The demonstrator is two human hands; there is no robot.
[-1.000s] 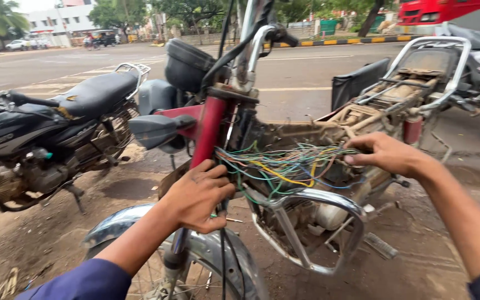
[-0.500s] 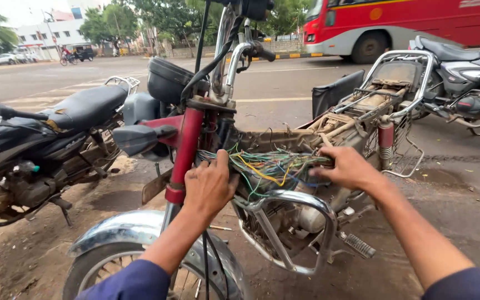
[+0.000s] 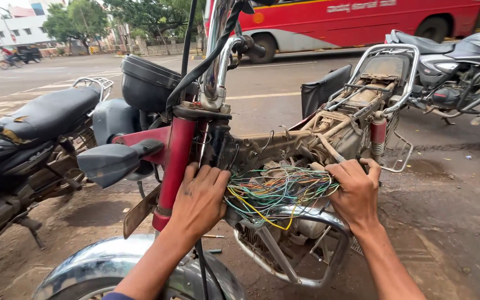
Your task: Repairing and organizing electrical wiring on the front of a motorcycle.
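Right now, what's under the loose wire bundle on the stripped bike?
Under the wire bundle: a chrome guard bar and a grey engine part. Left hand and right hand cover the bundle's ends.

Bare forearms and hands — left grip [image 3: 198, 199]; right grip [image 3: 355, 191] — with a dark blue sleeve edge at the left elbow.

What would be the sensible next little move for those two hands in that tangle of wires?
Probably to spread the wire bundle apart and single out one strand. The left hand presses its end by the red fork tube, the right hand grips the other end, and the green, yellow and blue wires lie knotted between them.
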